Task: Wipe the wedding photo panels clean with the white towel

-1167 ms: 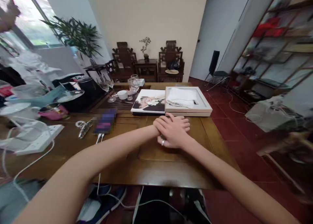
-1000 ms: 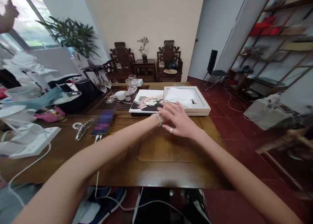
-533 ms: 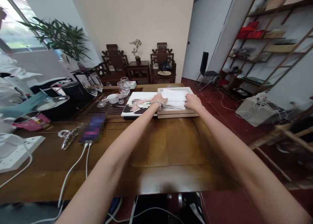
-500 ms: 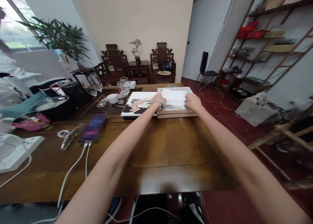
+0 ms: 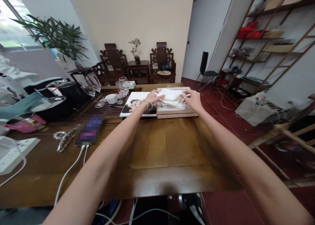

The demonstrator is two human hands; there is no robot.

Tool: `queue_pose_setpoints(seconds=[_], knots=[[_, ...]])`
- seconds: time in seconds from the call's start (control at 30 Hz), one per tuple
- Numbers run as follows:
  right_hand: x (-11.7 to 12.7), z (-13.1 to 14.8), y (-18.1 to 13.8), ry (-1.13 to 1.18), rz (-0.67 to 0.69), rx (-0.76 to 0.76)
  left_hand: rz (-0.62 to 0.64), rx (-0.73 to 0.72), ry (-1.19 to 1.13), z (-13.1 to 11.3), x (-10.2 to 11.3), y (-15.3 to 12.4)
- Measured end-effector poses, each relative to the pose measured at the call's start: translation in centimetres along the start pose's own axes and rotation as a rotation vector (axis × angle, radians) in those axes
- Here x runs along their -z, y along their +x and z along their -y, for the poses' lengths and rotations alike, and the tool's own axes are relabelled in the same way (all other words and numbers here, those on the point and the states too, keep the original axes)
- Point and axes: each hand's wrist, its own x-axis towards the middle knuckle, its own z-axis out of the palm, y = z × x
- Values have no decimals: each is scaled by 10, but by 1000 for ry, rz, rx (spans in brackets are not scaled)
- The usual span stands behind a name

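A stack of white folded cloths [image 5: 171, 103] with frayed-looking edges rests on a pale flat box [image 5: 177, 113] at the table's far side. My left hand [image 5: 153, 97], a bracelet at its wrist, pinches the left edge of the top cloth. At the right edge, the thumb and fingers of my right hand [image 5: 193, 99] close on the same cloth. Its edge is raised a little there, and an off-white layer shows beneath. Left of the box, under my left wrist, lies a book with a photo cover [image 5: 128, 111].
On the wooden table [image 5: 169, 143] stand wine glasses [image 5: 121, 86] and a white cup [image 5: 111, 98]. A phone [image 5: 90, 130] with white cables, a hair clip [image 5: 66, 140] and a power strip [image 5: 18, 154] lie at the left. A pot lid [image 5: 49, 103] is behind them.
The right side of the top cloth has lifted and shifted, uncovering the layer below. My left hand has moved slightly left, and my right hand has turned inward over the cloth's edge.
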Motion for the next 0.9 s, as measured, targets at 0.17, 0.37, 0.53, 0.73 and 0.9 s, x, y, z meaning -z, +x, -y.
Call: queue_pose_setpoints(seconds=[0.17, 0.37, 0.53, 0.73, 0.9], knots=[[-5, 1, 6, 63, -80, -26, 37, -240, 240, -9, 3, -2], [1, 6, 5, -30, -20, 111, -91, -299, 425, -17, -4, -3], [-4, 16, -8, -161, 108, 229, -160, -268, 395, -23, -10, 0], [0, 18, -7, -315, 160, 239, -155, -211, 283, -32, -10, 0], [10, 21, -5, -410, 195, 256, -146, -235, 239, -29, -9, -6]])
